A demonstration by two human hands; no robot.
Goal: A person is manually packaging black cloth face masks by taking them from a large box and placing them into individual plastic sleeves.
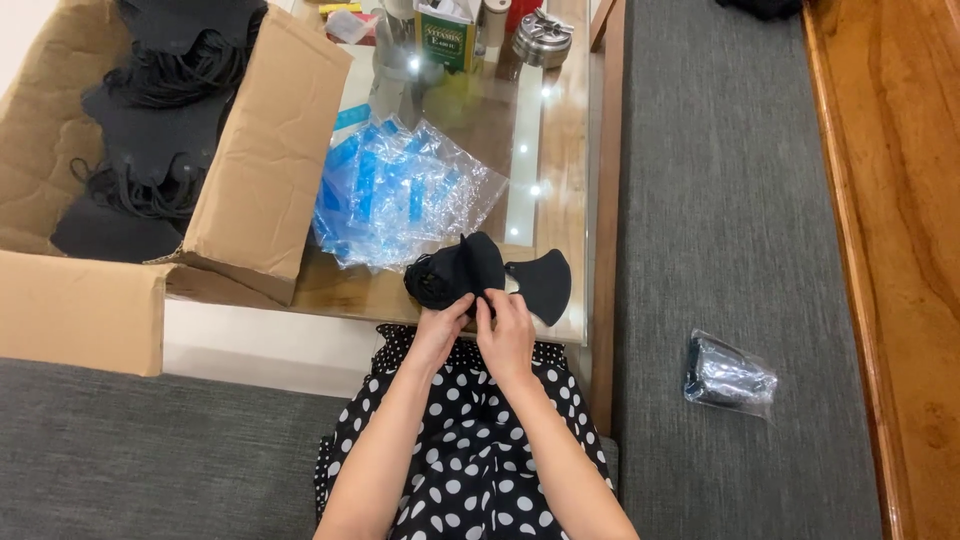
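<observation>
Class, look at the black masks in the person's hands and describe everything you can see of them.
The masks are plain black, of soft cloth-like material, with thin ear loops bunched at the left side. Several seem stacked and folded together, held upright over the edge of the glass table. One more mask fans out to the right, curved like a shell. The left hand and right hand pinch the stack from below. Behind it lie clear bags with blue print.

masks (470,270) on table (560,130), bags (400,195) behind, box (260,160) left
</observation>
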